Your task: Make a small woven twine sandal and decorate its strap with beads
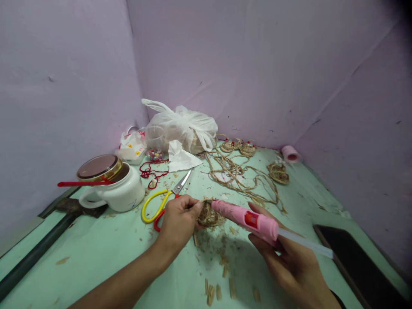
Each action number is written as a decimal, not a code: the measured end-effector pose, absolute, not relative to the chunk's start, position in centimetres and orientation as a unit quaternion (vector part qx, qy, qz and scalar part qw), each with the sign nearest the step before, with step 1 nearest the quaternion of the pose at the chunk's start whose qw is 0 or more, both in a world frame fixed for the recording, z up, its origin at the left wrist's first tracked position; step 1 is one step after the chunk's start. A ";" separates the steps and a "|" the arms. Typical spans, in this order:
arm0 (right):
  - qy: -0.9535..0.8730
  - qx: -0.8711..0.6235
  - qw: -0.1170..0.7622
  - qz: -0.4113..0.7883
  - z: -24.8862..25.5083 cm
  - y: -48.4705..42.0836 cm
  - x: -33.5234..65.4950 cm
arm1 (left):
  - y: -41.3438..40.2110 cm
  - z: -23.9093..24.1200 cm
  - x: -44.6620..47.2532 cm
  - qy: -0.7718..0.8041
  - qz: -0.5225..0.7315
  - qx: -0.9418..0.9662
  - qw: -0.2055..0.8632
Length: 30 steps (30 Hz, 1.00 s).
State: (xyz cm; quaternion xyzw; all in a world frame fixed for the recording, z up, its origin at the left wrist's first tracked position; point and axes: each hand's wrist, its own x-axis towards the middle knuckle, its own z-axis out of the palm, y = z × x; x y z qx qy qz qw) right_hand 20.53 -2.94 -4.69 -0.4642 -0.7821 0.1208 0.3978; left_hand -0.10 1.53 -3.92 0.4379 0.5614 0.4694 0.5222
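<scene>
Thumb and fingers of my left hand [183, 216] pinch the edge of a small woven twine piece [210, 216], round and straw-coloured. My right hand [286, 253] is wrapped around a pink hot glue gun [238, 214], and a clear glue stick [305, 242] juts out of its back end. The gun's nozzle meets the upper rim of the woven piece, close to my left fingertips. Scissors [165, 204] with one yellow and one red handle lie just beyond my left hand, partly hidden by it.
At left are a white mug [124, 191], a round gold-rimmed lid [99, 167] and a hammer [69, 208]. Behind lie a white plastic bag [186, 124], loose twine [234, 176] and more woven pieces [278, 173]. A dark phone [357, 262] lies at right; wood bits [232, 287] are in front.
</scene>
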 end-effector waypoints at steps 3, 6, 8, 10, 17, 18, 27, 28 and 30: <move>-0.781 -0.465 0.398 0.122 -4.6 -2.9 20.5 | 1.6 -3.8 -0.1 0.562 0.472 0.434 0.523; -0.778 -0.461 0.408 0.126 -4.6 -2.8 20.7 | 1.7 -3.8 0.0 0.565 0.475 0.425 0.524; -0.771 -0.465 0.414 0.131 -4.6 -2.8 20.9 | 1.8 -3.9 -0.1 0.568 0.475 0.417 0.526; -0.769 -0.469 0.412 0.136 -4.6 -2.9 21.0 | 1.8 -4.0 -0.1 0.571 0.475 0.410 0.529; -0.782 -0.462 0.397 0.132 -4.5 -2.8 20.8 | 1.8 -4.1 0.0 0.574 0.478 0.402 0.529; -0.784 -0.460 0.397 0.127 -4.4 -2.8 20.7 | 1.8 -4.1 0.0 0.573 0.479 0.402 0.529; -0.780 -0.458 0.409 0.124 -4.4 -2.7 20.6 | 2.0 -4.2 -0.2 0.562 0.482 0.401 0.539; -0.781 -0.456 0.409 0.124 -4.4 -2.7 20.6 | 2.0 -4.2 -0.2 0.561 0.482 0.401 0.540; -0.782 -0.453 0.409 0.124 -4.3 -2.7 20.6 | 2.1 -4.3 -0.2 0.558 0.484 0.401 0.542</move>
